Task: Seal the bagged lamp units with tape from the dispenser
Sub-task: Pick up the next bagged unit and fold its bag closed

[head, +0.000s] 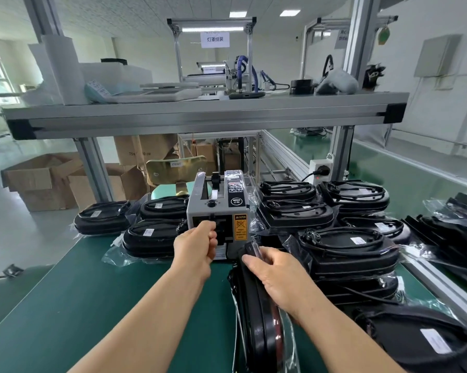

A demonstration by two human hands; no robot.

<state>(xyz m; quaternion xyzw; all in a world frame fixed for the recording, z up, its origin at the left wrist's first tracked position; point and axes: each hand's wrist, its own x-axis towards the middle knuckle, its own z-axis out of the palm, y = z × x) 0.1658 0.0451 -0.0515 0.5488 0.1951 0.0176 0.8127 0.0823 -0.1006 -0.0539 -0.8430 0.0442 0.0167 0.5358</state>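
Note:
A grey automatic tape dispenser (pixel 216 208) stands on the green bench (pixel 97 305) in the middle. My left hand (pixel 196 246) is at its front outlet with fingers curled, pinching at the tape there; the tape piece itself is too small to make out. My right hand (pixel 274 278) grips the top edge of a black bagged lamp unit (pixel 259 327) that stands on its edge just right of the dispenser, holding the bag's fold against it.
Stacks of bagged lamp units (pixel 345 251) fill the bench to the right, with more bagged lamp units (pixel 151 235) left of the dispenser. An aluminium shelf (pixel 200 111) spans overhead. A chair (pixel 177 173) and cardboard boxes (pixel 46 181) stand beyond the bench.

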